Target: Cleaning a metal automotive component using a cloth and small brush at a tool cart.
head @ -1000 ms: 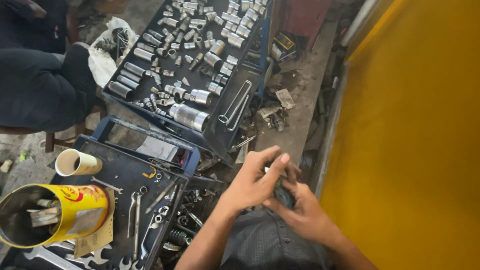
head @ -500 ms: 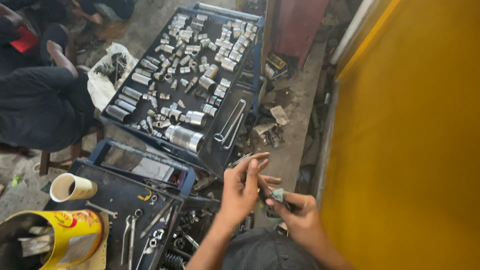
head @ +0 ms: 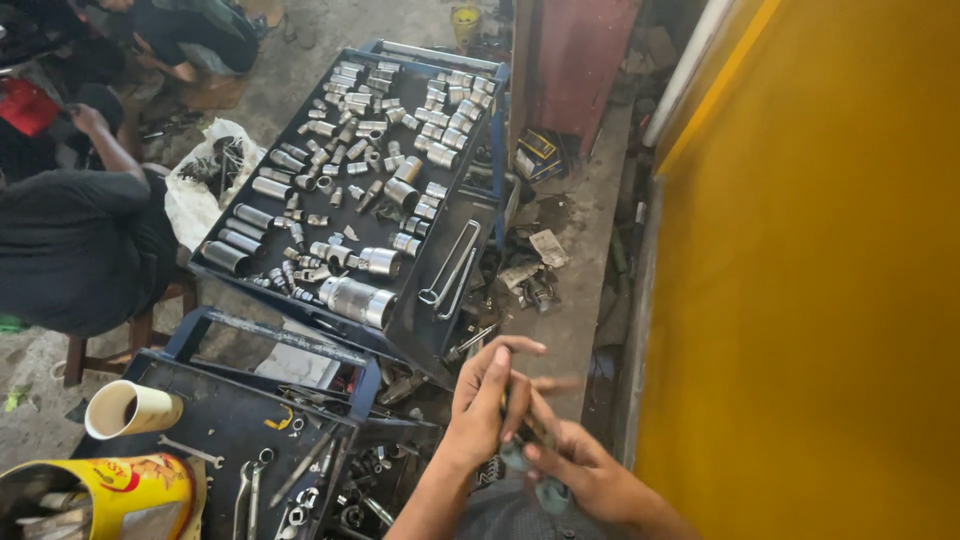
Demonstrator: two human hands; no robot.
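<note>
Both hands low in frame, over scattered tools. Left hand (head: 490, 400) and right hand (head: 585, 475) closed together on a small grey-green metal part (head: 540, 478), apparently mid-adjustment, not set down. Beyond, a dark blue tray of silver sockets (head: 470, 225). Since half a second ago, hands drawn closer, view tilted farther forward.

Over the last second the head camera has tilted up, so the dark socket tray (head: 440, 300) now shows to its far edge and the yellow tin (head: 100, 495) has slid to the lower left corner. The left hand (head: 485, 400), earlier spread flat over the right hand (head: 590, 475), has turned upright with its fingers (head: 515, 350) curled. The small dark part (head: 550, 490) stays pinched in the right hand, now lower.
</note>
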